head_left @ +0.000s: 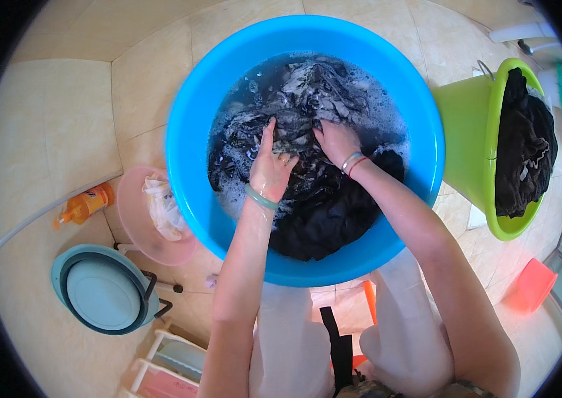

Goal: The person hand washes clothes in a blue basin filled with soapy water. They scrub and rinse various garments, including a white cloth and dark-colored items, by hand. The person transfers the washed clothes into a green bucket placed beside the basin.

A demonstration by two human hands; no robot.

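Lying in soapy water in a big blue tub (pixel 185 136), head view: wet black-and-white patterned cloth (pixel 314 83), approx. upper-mid of tub, spreading from near the far side of the water down to both hands. It's mostly beyond the fingers, w/ some betw. them.

L hand (pixel 271 171): palm turned up, thumb side out, one finger extended fwd, others loosely bent; open, at the cloth's near-left part, not clamped on anything visible. Green bangle (pixel 261 198) on that wrist.

R hand (pixel 338 142): back up, fingertips down at the cloth & partly hidden, so can't tell if it's gripping. Red band (pixel 356 164) on that wrist. Hands are apart, w/ patterned cloth in the gap.

Plain black cloth (pixel 327 229) bunched toward tub's near edge, below/right of L hand & below R hand. Suds (pixel 390 99) along the right & left edges of the water.

Around tub, on tiled floor: green bucket (pixel 463 132) by its right edge, w/ dark clothes (pixel 525 152) in it; pink basin (pixel 133 225) by near-left edge, w/ whitish cloth (pixel 163 209); orange bottle (pixel 85 204) further left; blue-grey basin (pixel 103 302) below that.
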